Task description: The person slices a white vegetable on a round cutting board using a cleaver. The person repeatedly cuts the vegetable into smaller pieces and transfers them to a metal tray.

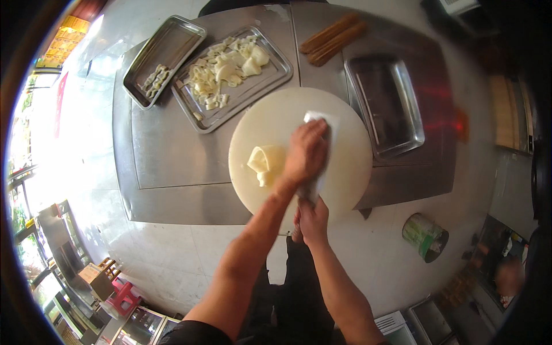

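A thick round white cutting board [276,108] stands at the steel table's near edge. My right hand [311,220] grips the handle of a cleaver [311,189], whose broad blade points away from me over the board. My left hand [308,148] lies on the blade, fingers together, hiding much of it. Left of that hand, touching or close to it, a pale, smooth, curled piece of food [266,163] rests on the board. Whether anything lies under the blade cannot be seen.
Behind the board, a steel tray [276,84] holds pale cut pieces [228,69]. A deeper tray [142,56] with a few greenish pieces overlaps its left side. Brown sticks [332,41] lie at the back. Another steel tray [416,112] is at right; a green bin [424,237] stands on the floor.
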Available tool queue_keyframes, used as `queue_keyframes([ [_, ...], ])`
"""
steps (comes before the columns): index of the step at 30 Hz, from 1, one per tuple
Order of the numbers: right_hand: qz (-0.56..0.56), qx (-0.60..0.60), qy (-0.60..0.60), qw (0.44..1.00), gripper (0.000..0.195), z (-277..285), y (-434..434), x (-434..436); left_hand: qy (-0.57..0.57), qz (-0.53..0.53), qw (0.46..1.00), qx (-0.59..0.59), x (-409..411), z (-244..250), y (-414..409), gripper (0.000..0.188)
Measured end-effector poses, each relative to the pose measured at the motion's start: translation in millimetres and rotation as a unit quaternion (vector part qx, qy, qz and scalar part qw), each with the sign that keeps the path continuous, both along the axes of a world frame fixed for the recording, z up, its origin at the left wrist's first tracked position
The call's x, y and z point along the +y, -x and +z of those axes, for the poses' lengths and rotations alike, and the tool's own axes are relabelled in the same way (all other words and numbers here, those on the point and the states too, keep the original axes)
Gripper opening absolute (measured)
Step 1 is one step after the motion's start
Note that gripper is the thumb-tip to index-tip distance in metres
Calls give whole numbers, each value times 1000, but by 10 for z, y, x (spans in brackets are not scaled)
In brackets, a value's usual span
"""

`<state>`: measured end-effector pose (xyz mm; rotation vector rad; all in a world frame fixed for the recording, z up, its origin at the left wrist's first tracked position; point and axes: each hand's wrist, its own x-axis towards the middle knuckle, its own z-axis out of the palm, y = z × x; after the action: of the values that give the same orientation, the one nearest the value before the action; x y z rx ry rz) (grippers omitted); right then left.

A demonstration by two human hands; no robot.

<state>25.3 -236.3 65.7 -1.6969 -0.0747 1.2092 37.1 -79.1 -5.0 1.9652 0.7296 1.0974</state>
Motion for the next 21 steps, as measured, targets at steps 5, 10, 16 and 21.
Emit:
queue_keyframes([
  [5,70,32,-33,997,14,202,281,1246,149,144,978,5,1491,-69,698,38],
  [10,69,56,-41,995,16,493,395,1476,381,231,862,-241,2547,-148,1333,38],
  [16,29,-3,1,1000,15,538,233,678,497,154,812,-265,2954,-110,1877,46],
  [21,-38,16,55,998,12,498,96,-74,489,130,825,-252,2847,16,2179,44],
])
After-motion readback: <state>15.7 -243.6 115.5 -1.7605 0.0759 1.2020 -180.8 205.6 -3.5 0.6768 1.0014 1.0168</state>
